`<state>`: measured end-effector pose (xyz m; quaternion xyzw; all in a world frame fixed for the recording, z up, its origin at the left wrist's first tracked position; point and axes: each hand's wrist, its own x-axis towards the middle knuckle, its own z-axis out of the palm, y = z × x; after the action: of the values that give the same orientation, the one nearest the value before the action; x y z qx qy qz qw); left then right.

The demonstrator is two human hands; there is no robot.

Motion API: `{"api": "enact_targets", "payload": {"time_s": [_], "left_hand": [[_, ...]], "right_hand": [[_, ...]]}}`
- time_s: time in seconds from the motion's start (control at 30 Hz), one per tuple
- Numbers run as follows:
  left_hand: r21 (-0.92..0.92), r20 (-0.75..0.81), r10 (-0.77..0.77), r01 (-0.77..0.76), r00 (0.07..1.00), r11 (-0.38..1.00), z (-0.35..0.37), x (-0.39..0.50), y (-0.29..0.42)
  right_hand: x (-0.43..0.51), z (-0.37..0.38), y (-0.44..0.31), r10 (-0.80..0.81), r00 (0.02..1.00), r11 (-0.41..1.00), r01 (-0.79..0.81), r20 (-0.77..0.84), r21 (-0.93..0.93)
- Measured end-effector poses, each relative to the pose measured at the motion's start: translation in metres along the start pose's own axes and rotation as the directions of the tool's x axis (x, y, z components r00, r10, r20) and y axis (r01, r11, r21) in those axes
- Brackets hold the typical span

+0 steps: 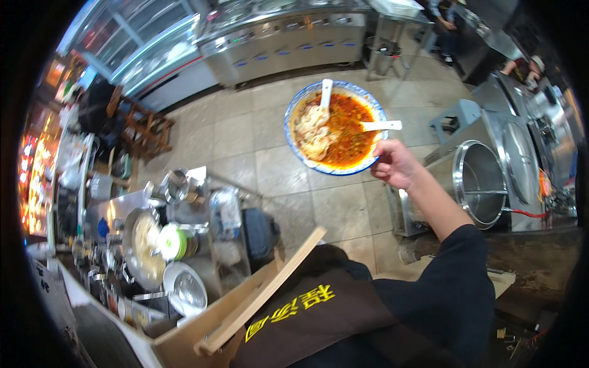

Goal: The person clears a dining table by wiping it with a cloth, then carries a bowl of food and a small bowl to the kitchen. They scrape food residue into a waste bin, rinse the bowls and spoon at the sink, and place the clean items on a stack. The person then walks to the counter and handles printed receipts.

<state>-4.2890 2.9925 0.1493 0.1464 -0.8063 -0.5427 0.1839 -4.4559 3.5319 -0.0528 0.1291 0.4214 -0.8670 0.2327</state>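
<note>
My right hand [394, 164] grips the lower right rim of a blue-and-white patterned bowl [294, 152], held out over the tiled floor. Pale dumplings or wontons [315, 133] lie on the bowl's left side, in a red, oily broth [349, 138] with bits of seasoning. Two white spoons stand in it: one spoon [326, 94] has its handle towards the top, the other spoon [384, 125] points right over the rim. My left hand is out of view.
A large steel pot [481, 184] stands at the right, near a grey-blue stool [455, 120]. At lower left are a wide pan [142, 248], a metal strainer [185, 287] and a wooden board [267, 290]. Steel stoves [285, 41] line the back. A person [527, 71] is at the upper right.
</note>
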Motion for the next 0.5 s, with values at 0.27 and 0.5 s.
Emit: {"api": "enact_targets", "payload": {"time_s": [0.27, 0.5], "left_hand": [[-0.094, 0.245, 0.065, -0.043, 0.967, 0.995, 0.133, 0.114, -0.001], [-0.221, 0.343, 0.054, 0.025, 0.938, 0.975, 0.259, 0.167, 0.002]], "right_hand": [[-0.012, -0.068, -0.024, -0.067, 0.975, 0.977, 0.107, -0.21, 0.183], [-0.037, -0.111, -0.042, -0.111, 0.906, 0.924, 0.246, -0.409, 0.294]]}}
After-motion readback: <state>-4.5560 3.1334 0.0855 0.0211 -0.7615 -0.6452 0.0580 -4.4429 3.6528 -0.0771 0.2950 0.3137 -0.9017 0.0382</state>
